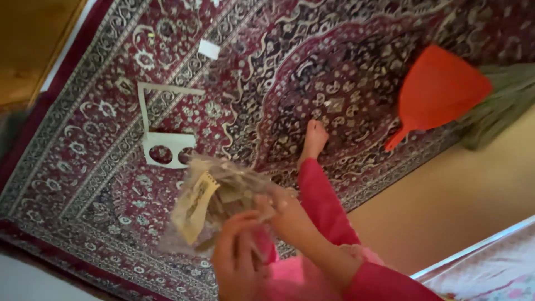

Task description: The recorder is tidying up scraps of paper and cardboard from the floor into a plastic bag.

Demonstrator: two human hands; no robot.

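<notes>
Both my hands clamp one clear plastic bag (214, 203) of paper scraps: left hand (237, 256) below, right hand (284, 214) beside it, above the carpet (83, 184).

Dark red floral-patterned carpet (345, 83), orange dustpan (437, 92), pink trouser leg (323, 203), white cardboard cutout (164, 142).

The person wears bright pink clothing: a long pink trouser leg (320, 198) reaching the ankle, and a pink sleeve (384, 281) with a paler pink cuff. The foot (314, 136) is bare, and both hands (262, 234) are ungloved.
</notes>
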